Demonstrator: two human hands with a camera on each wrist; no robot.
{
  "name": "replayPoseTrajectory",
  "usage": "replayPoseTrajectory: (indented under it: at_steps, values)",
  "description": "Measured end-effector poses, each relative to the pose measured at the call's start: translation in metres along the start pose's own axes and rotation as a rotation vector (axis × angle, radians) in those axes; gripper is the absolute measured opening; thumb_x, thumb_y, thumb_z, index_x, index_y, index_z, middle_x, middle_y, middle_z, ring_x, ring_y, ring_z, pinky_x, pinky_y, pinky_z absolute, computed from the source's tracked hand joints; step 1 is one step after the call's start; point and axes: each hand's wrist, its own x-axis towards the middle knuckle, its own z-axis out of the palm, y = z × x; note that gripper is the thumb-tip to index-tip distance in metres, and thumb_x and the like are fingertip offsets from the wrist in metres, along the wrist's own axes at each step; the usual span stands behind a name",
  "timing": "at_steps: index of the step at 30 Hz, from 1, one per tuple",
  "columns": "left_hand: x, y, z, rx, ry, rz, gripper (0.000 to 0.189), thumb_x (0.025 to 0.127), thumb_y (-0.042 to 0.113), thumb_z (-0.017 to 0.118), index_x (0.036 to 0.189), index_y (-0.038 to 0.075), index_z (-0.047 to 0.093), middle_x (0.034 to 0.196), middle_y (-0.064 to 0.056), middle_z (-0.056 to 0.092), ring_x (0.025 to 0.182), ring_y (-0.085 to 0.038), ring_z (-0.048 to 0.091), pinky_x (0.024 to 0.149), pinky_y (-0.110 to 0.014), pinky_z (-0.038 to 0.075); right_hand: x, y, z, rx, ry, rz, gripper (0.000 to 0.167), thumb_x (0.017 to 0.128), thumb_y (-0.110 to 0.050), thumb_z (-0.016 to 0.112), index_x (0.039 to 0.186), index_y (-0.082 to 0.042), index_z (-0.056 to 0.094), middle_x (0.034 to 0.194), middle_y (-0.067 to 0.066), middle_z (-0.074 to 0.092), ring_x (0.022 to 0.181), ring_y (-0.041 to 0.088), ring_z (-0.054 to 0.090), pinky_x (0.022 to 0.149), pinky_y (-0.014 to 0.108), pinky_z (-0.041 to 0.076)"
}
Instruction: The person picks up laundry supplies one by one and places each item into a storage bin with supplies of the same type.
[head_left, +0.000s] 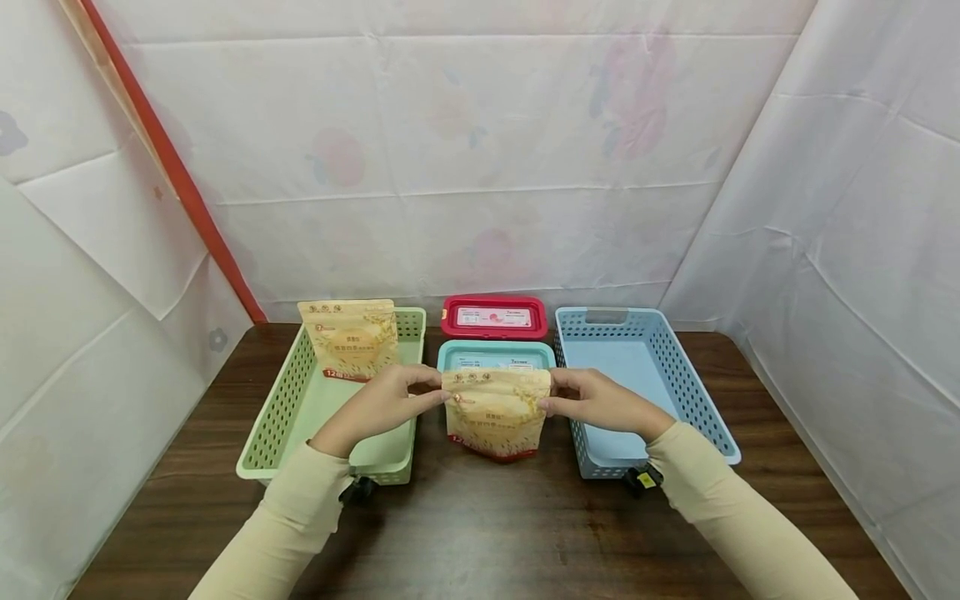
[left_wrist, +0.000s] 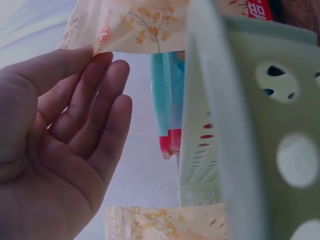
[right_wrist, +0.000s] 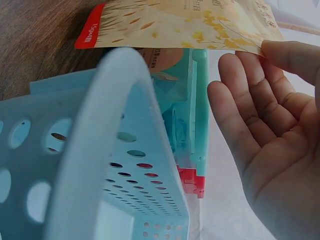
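A yellow stand-up pouch (head_left: 498,417) with a red lower edge is held upright between both hands, in front of a teal-lidded box (head_left: 495,354). My left hand (head_left: 392,403) pinches its upper left edge between thumb and fingertips, as the left wrist view shows at the pouch's edge (left_wrist: 145,30). On the other side my right hand (head_left: 600,402) pinches the upper right edge; the right wrist view shows the thumb over the pouch front (right_wrist: 190,25). A similar pouch (head_left: 352,337) stands in the light green basket (head_left: 258,433) at left.
A light blue basket (head_left: 701,392) stands at right. Behind the teal box sits a red-lidded box (head_left: 495,317). All stand on a dark wooden table (head_left: 495,533), with white cloth (head_left: 480,150) hanging behind and at both sides.
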Motion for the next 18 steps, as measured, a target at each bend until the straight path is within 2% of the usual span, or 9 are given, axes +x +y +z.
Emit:
replayPoseTrajectory:
  at_steps: [6, 15, 18]
  values:
    - [0.001, 0.003, -0.002, -0.029, 0.033, 0.035, 0.011, 0.099, 0.019, 0.066, 0.089, 0.015, 0.069, 0.084, 0.004, 0.063, 0.078, -0.014, 0.055, 0.069, -0.033, 0.047, -0.001, -0.004, 0.0, 0.053, 0.059, -0.008, 0.015, 0.103, -0.025, 0.06, 0.109, -0.012, 0.063, 0.099, 0.002, 0.068, 0.092, 0.023, 0.063, 0.079, 0.038, 0.055]
    - [0.002, 0.009, -0.007, -0.161, 0.081, 0.058, 0.012, 0.1, 0.02, 0.066, 0.094, 0.012, 0.073, 0.087, -0.003, 0.066, 0.079, -0.017, 0.057, 0.07, -0.03, 0.049, -0.001, -0.01, 0.0, 0.092, 0.172, -0.03, 0.015, 0.103, -0.025, 0.061, 0.098, -0.01, 0.059, 0.092, 0.008, 0.063, 0.086, 0.024, 0.062, 0.074, 0.047, 0.052]
    - [0.001, 0.011, -0.008, -0.175, 0.108, 0.034, 0.012, 0.099, 0.023, 0.067, 0.099, 0.014, 0.075, 0.09, -0.004, 0.067, 0.078, -0.017, 0.056, 0.067, -0.027, 0.048, 0.0, -0.012, -0.001, 0.094, 0.206, -0.033, 0.016, 0.102, -0.025, 0.062, 0.097, -0.011, 0.059, 0.09, 0.009, 0.062, 0.084, 0.023, 0.06, 0.072, 0.043, 0.052]
